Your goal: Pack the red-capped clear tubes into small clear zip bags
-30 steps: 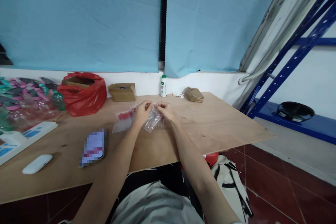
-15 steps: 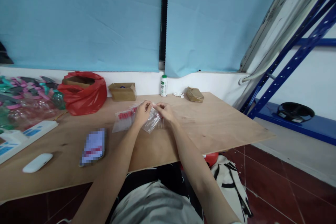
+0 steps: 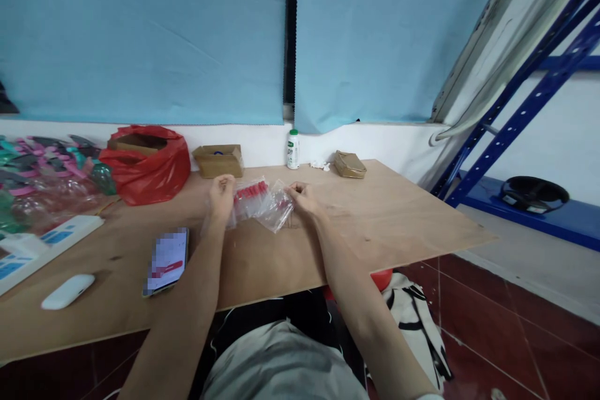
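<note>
My right hand pinches the upper corner of a clear plastic bag, which hangs and rests crinkled against the tabletop. To its left lie clear bags with a row of red pieces in them; what those pieces are is too small to tell. My left hand is over the left end of these bags with its fingers pinched together. Whatever may be between its fingertips is hidden. A bit of clear plastic shows beside and below the left wrist.
On the wooden table are a phone, a white oval case and a power strip. Farther back stand several spray bottles, a red plastic bag, an open carton, a white bottle and a brown package.
My left hand has let go of the clear bag and moved left to the end of the bags with red pieces. My right hand still grips the clear bag, slightly farther right.
</note>
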The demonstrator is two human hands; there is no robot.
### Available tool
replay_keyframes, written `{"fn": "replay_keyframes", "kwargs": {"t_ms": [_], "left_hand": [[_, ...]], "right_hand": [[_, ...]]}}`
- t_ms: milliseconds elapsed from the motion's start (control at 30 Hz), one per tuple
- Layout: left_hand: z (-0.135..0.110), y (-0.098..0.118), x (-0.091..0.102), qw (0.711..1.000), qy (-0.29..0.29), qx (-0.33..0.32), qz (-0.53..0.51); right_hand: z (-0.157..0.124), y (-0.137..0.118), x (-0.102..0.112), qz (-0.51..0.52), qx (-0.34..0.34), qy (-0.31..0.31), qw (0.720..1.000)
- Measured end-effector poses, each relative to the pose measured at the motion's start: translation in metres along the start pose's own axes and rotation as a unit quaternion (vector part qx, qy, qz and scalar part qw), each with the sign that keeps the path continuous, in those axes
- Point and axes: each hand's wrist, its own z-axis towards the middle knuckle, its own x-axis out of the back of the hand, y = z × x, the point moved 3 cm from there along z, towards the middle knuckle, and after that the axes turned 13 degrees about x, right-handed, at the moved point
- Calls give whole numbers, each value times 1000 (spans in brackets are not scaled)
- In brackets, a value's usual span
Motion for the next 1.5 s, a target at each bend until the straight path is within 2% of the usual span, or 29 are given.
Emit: {"fn": "replay_keyframes", "kwargs": {"t_ms": [167, 233, 367, 567, 733, 933, 1100, 1333, 1500], "left_hand": [[-30, 1, -40, 976, -184, -39, 112], [-35, 3, -46, 969, -211, -53, 121], [-35, 5, -42, 976, -200, -43, 75], [-41, 3, -48, 964, -255, -21, 73], [-40, 4, -46, 975, -217, -4, 36], [-41, 3, -47, 972, -230, 24, 28], [-45, 2, -53, 966, -255, 26, 37], [-44, 3, -51, 970, -236, 36, 48], [-40, 3, -47, 971, -229, 46, 49]], "right_hand": [[-3, -14, -28, 20, 13, -44, 999], [-3, -19, -34, 28, 9, -51, 998], [-4, -22, -35, 32, -15, -43, 998], [-6, -26, -36, 53, -18, -65, 996], [-7, -24, -32, 55, -33, -52, 997], [-5, -19, -32, 107, -54, 0, 993], [-7, -20, -35, 107, -57, -13, 993], [-6, -18, -39, 119, -76, -13, 990], [-5, -17, -39, 122, -89, 10, 988]]}}
